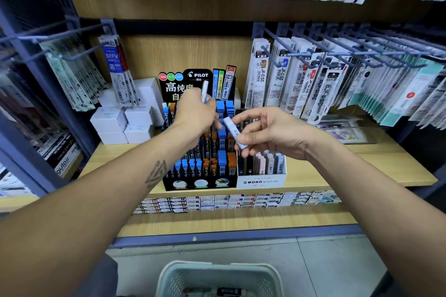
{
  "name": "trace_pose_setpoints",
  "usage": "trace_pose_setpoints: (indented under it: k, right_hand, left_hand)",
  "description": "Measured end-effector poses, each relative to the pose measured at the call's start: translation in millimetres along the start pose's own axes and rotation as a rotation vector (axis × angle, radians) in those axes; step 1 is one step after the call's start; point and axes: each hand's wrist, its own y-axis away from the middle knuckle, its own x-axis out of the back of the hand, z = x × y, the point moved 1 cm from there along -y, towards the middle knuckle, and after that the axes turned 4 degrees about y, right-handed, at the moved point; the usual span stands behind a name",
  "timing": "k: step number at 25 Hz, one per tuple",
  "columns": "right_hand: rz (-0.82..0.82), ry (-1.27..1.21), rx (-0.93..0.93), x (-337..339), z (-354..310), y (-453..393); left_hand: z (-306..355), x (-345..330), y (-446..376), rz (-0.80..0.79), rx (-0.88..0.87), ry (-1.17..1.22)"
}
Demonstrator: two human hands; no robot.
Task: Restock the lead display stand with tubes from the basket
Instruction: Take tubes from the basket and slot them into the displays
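Note:
The black Pilot lead display stand [200, 183] sits on the wooden shelf, its tiers filled with blue-capped and orange-capped lead tubes. My left hand [195, 113] is raised in front of the stand and grips a pale tube [205, 90] that points upward. My right hand [268, 134] pinches a second pale lavender tube [233, 130] between thumb and fingers, held slanted over the stand's right side. The pale green basket [169, 277] stands on the floor below, with a few items dimly visible inside.
A white Mono graph MG box [261, 182] with pastel tubes stands against the stand's right side. White boxes [120, 125] are stacked to the left. Refill packs [313, 84] hang on hooks right and left. Small boxes [217, 201] line the shelf below.

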Motion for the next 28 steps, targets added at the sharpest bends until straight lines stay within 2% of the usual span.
trace_pose_setpoints:
  k: [3, 6, 10, 14, 16, 21, 25, 28]
  right_hand:
    - [0.023, -0.024, 0.039, 2.3, 4.0, 2.1]
    - [0.080, 0.028, 0.108, 0.4, 4.7, -0.9]
    - [0.275, 0.164, 0.223, 4.2, 1.6, -2.4]
    - [0.490, 0.026, 0.303, 22.4, -2.5, 0.5]
    - [0.535, -0.031, 0.297, 35.9, -5.1, 3.9]
    - [0.643, 0.161, 0.301, 62.8, -13.0, 13.6]
    - [0.839, 0.583, 0.225, 82.9, -5.7, 6.8]
    - [0.846, 0.823, 0.218, 83.8, 0.8, -5.0]
  left_hand:
    - [3.1, 14.5, 1.6, -0.049, 0.037, 0.103]
    - [2.3, 12.8, 8.9, -0.183, 0.080, 0.120]
    - [2.4, 3.6, 18.2, -0.359, 0.134, 0.159]
    - [4.1, -11.1, 27.5, -0.479, 0.159, 0.128]
    - [6.4, -19.1, 29.2, -0.461, 0.129, 0.128]
    - [17.2, -35.6, 22.6, -0.366, 0.103, 0.216]
    - [16.3, -41.1, 15.7, -0.325, 0.148, 0.292]
    - [13.8, -40.4, 13.0, -0.301, 0.157, 0.305]
